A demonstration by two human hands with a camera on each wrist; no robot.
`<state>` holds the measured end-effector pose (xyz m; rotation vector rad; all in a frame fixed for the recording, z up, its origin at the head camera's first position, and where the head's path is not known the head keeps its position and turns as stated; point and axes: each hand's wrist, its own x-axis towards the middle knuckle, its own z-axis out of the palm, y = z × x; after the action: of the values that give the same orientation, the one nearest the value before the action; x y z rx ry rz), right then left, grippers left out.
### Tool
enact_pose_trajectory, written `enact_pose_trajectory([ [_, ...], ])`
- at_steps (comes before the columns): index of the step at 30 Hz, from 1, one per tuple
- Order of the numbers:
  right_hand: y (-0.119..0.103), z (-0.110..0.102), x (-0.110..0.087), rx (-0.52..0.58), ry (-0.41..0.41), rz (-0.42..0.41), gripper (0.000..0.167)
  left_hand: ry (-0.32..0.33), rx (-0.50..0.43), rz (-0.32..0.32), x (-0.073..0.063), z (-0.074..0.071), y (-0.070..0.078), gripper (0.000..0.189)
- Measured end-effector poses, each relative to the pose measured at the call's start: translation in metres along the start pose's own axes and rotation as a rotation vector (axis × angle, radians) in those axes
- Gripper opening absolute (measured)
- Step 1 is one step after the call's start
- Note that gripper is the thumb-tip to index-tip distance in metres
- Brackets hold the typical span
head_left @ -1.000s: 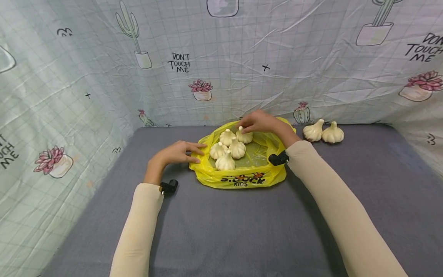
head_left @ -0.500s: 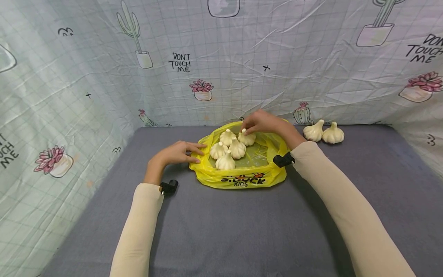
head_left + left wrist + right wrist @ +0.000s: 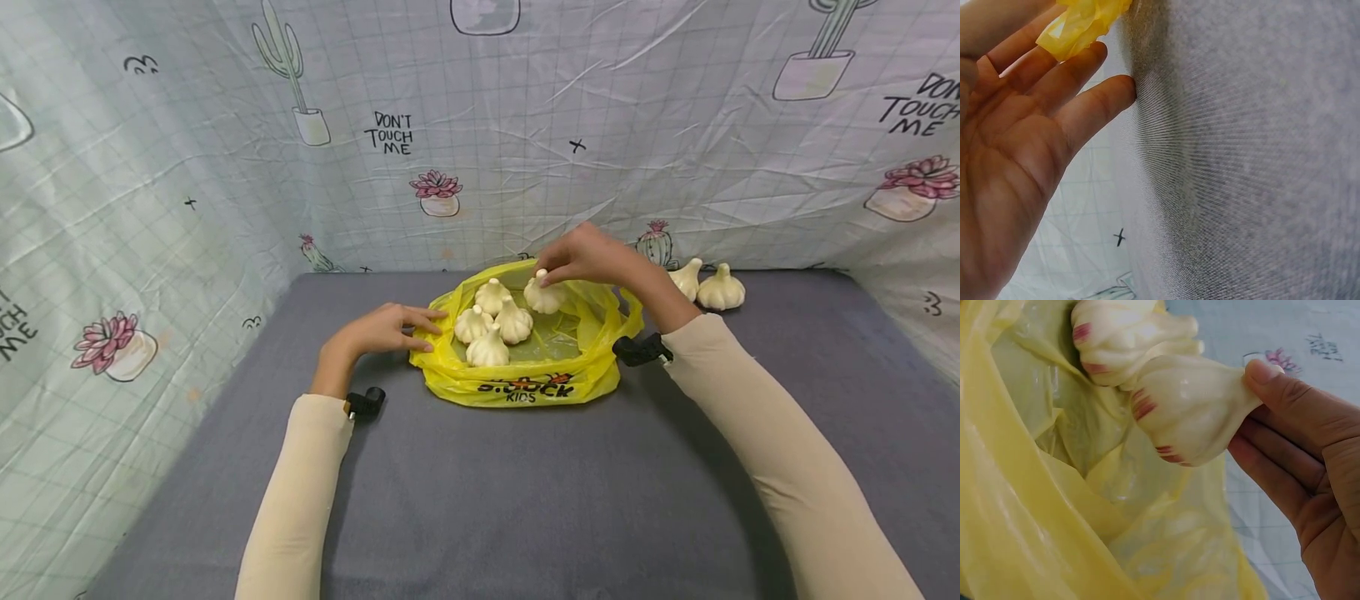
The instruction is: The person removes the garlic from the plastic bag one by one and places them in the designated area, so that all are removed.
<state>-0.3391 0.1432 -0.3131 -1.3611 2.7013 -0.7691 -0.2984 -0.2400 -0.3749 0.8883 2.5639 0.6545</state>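
Observation:
A yellow plastic bag [image 3: 450, 379] lies with its mouth spread on the grey surface. Inside it, several garlic bulbs [image 3: 488, 347] cluster at the left. My right hand [image 3: 588, 254] pinches another garlic bulb [image 3: 545, 293] by its stem, over the right part of the bag's mouth. In the right wrist view this bulb [image 3: 1188, 412] shows purple-red streaks, and the thumb lies on its neck. My left hand [image 3: 384, 329] rests at the bag's left edge. The left wrist view shows its fingers [image 3: 1094, 112] extended, touching the yellow plastic [image 3: 1085, 28].
Two more garlic bulbs stand at the back right; one bulb [image 3: 722, 288] shows whole, the other bulb [image 3: 687, 279] is partly behind my right wrist. A printed cloth [image 3: 517, 150] hangs behind the grey table [image 3: 480, 500] and along its sides.
My right hand has moved right and slightly up, taking the pinched garlic bulb away from the cluster in the bag. My left hand has stayed in place.

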Motion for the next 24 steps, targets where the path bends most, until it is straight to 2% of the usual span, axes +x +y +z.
enact_pose_trajectory([
  [7,-0.011,-0.006,-0.012,-0.032,0.025,-0.049,0.018,0.002,0.005,-0.004,-0.001,0.000,0.001,0.040],
  [14,-0.019,-0.004,-0.026,-0.053,0.057,-0.091,0.019,0.002,0.004,-0.005,-0.001,-0.001,0.001,0.040],
  [19,-0.024,0.000,-0.035,-0.030,0.074,-0.141,0.019,-0.002,0.002,-0.012,-0.001,0.000,0.000,0.040],
  [24,-0.032,0.002,-0.045,-0.004,0.120,-0.149,0.020,0.001,0.010,-0.005,-0.002,0.000,-0.002,0.041],
])
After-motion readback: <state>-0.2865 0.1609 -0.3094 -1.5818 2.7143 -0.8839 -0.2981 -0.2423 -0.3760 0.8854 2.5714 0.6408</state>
